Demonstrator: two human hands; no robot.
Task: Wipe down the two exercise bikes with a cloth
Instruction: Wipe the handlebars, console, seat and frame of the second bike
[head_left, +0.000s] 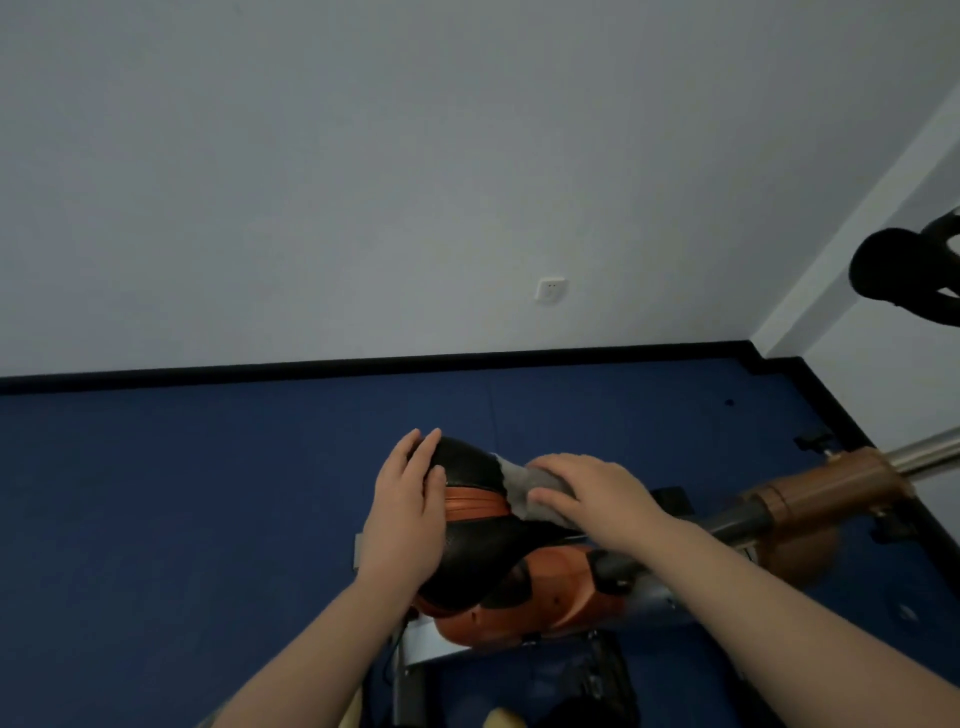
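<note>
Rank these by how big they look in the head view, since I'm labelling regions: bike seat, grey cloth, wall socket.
1. bike seat, clearly the largest, though the hands hide part of it.
2. grey cloth, mostly hidden under the right hand.
3. wall socket, smallest, but farthest from the camera.

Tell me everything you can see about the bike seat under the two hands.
The seat looks like black textured padding with an orange stripe across it, sitting above an orange bike body. The left hand rests flat on its left side. The right hand presses a grey cloth on its right part.
</note>
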